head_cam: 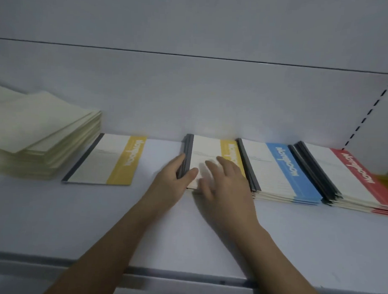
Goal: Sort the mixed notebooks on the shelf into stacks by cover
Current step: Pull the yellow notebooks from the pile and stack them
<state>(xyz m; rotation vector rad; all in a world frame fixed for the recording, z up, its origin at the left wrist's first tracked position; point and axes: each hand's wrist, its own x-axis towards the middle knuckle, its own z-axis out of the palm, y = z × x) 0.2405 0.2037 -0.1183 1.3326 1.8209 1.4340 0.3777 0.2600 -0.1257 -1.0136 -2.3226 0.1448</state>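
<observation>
On the white shelf (54, 219), the middle yellow stack (210, 147) lies flat, long axis running front to back, dark spines leftward. The left hand (172, 179) grips its spine edge; the right hand (222, 183) rests spread flat on top.

Single head view, looking forward and down onto white shelf (54, 219) from close range. Shelf front edge at 6 o'clock, back panel (190, 91) at 12 o'clock. No second view.

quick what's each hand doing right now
Left hand: grips the spine side of the yellow notebook stack.
Right hand: open, fingers flat on the stack's top cover.
</observation>
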